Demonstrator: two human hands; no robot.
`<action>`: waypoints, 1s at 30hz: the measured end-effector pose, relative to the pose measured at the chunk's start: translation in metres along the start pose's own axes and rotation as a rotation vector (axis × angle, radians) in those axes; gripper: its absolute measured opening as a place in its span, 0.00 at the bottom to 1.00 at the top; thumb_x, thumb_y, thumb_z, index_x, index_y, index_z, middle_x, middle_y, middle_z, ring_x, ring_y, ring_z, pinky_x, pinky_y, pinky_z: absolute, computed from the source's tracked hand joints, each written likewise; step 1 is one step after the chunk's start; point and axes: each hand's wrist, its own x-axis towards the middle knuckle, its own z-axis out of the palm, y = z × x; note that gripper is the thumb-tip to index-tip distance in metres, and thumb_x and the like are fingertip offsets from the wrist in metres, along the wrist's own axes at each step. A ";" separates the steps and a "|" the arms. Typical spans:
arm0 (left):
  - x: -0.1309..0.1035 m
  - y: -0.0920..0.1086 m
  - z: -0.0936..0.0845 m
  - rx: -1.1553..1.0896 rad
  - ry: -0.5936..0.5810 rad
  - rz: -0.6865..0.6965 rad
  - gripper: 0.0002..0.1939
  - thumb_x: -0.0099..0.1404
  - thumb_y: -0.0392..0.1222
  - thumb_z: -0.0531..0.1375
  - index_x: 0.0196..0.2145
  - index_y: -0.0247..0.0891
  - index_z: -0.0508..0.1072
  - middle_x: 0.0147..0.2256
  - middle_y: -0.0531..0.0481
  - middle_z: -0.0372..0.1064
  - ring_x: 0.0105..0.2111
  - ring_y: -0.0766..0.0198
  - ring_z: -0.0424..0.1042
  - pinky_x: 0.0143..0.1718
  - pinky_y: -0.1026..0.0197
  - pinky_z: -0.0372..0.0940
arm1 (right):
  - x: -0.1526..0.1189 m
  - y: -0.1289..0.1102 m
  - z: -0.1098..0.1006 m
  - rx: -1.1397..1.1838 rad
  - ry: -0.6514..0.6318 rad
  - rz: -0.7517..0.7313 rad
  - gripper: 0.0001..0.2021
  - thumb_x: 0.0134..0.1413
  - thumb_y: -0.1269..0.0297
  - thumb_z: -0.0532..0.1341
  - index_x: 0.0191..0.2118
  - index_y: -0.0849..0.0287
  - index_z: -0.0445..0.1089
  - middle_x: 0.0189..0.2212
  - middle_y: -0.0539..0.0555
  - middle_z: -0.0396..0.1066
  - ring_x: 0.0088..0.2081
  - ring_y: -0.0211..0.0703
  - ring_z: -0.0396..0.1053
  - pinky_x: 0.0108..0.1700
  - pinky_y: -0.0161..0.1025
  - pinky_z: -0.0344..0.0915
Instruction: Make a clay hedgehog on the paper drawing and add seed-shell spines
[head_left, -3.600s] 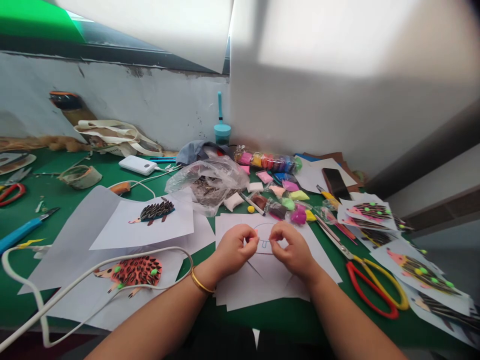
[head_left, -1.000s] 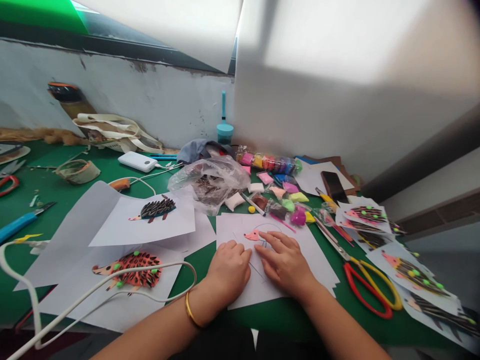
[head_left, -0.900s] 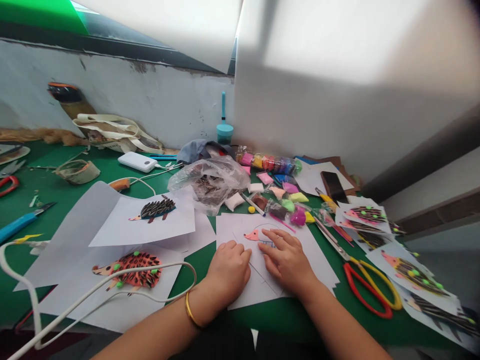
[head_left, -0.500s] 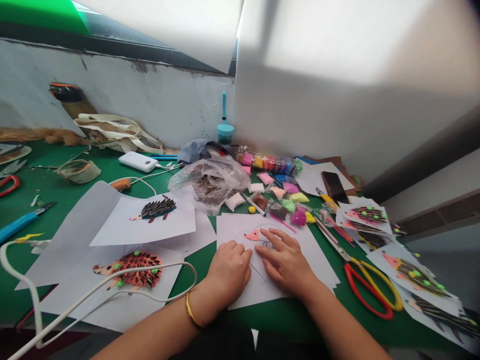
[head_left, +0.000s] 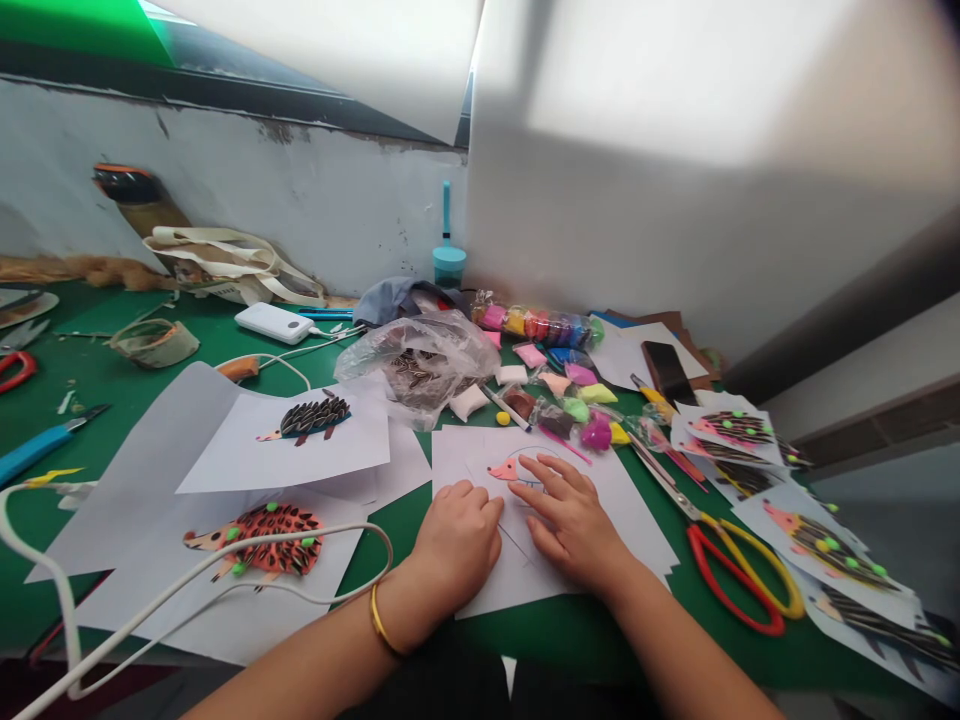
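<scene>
My left hand (head_left: 459, 535) rests with curled fingers on the left part of a white sheet (head_left: 480, 590); whether anything is inside the fist is hidden. Fingers spread, my right hand (head_left: 574, 520) lies over the drawn hedgehog outline on that sheet and holds nothing. The outline has a pink clay head (head_left: 502, 469) with a dark nose, just left of my right fingertips. Beyond the sheet are bagged clay pieces, such as a purple one (head_left: 596, 432), a small yellow ball (head_left: 502, 418) and a marker (head_left: 508, 408).
A plastic bag of seeds (head_left: 420, 365) stands behind the sheet. Left are a dark hedgehog picture (head_left: 315, 416), a pink one (head_left: 277, 540) and a white cable (head_left: 180, 580) crossing it. Scissors (head_left: 742, 575), a phone (head_left: 666, 372) and stacked hedgehog pictures (head_left: 832, 550) are on the right.
My right fingers have shifted very slightly over the drawing, covering more of the drawn legs. My left hand stays where it was.
</scene>
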 end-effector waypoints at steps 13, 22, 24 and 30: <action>-0.001 0.000 0.000 0.004 -0.010 0.002 0.12 0.65 0.35 0.55 0.45 0.38 0.74 0.36 0.45 0.71 0.41 0.51 0.67 0.43 0.48 0.64 | -0.001 0.001 -0.004 0.032 0.030 -0.016 0.13 0.58 0.66 0.60 0.43 0.42 0.79 0.63 0.49 0.64 0.64 0.57 0.57 0.61 0.57 0.56; -0.002 -0.001 0.002 0.010 -0.010 0.007 0.13 0.65 0.35 0.55 0.46 0.38 0.74 0.37 0.45 0.71 0.41 0.51 0.68 0.42 0.48 0.64 | -0.004 0.003 -0.006 0.023 0.072 -0.028 0.14 0.58 0.68 0.60 0.45 0.45 0.78 0.61 0.50 0.65 0.63 0.56 0.58 0.61 0.56 0.57; -0.001 -0.001 0.002 0.007 -0.010 0.006 0.13 0.65 0.35 0.55 0.46 0.38 0.74 0.37 0.45 0.71 0.41 0.51 0.68 0.43 0.48 0.64 | -0.004 0.002 -0.005 -0.021 0.049 -0.024 0.15 0.58 0.68 0.60 0.48 0.45 0.77 0.62 0.51 0.65 0.63 0.56 0.57 0.61 0.56 0.57; 0.000 0.000 0.002 -0.003 0.001 0.000 0.12 0.64 0.35 0.55 0.45 0.37 0.74 0.37 0.45 0.71 0.41 0.51 0.67 0.43 0.48 0.64 | 0.001 -0.004 0.002 -0.148 -0.056 -0.006 0.21 0.58 0.64 0.59 0.57 0.48 0.70 0.65 0.54 0.60 0.65 0.58 0.55 0.60 0.56 0.57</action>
